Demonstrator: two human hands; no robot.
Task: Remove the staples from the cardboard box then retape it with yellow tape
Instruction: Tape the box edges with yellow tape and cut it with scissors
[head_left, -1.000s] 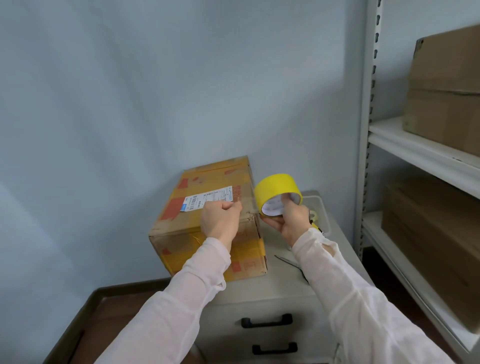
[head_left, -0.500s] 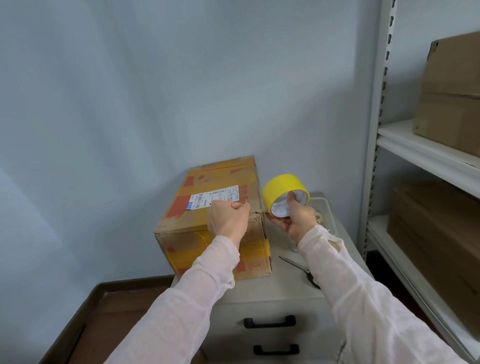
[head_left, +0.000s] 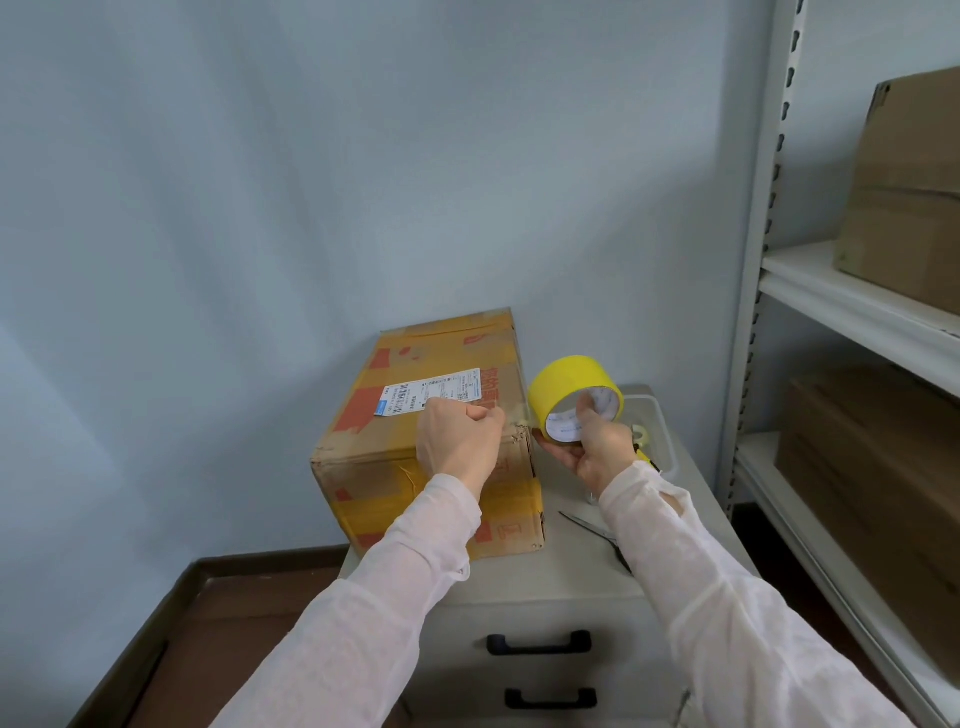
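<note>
A worn cardboard box (head_left: 395, 457) with yellow and orange tape patches and a white shipping label stands on a grey drawer cabinet (head_left: 561, 582). My left hand (head_left: 457, 441) is over the box's near top edge, fingers curled, pinching the free end of the tape. My right hand (head_left: 597, 447) grips the yellow tape roll (head_left: 566, 384) just right of the box's top corner, thumb inside the core. A short strip runs between both hands.
Scissors (head_left: 597, 535) lie on the cabinet behind my right forearm. A clear plastic tray (head_left: 660, 431) sits at the cabinet's back right. A metal shelf rack (head_left: 831, 322) with brown boxes (head_left: 909, 208) stands to the right. The wall is close behind.
Both hands and the roll stay at the box's top right corner; the roll has tilted slightly. The view has shifted a little to the left.
</note>
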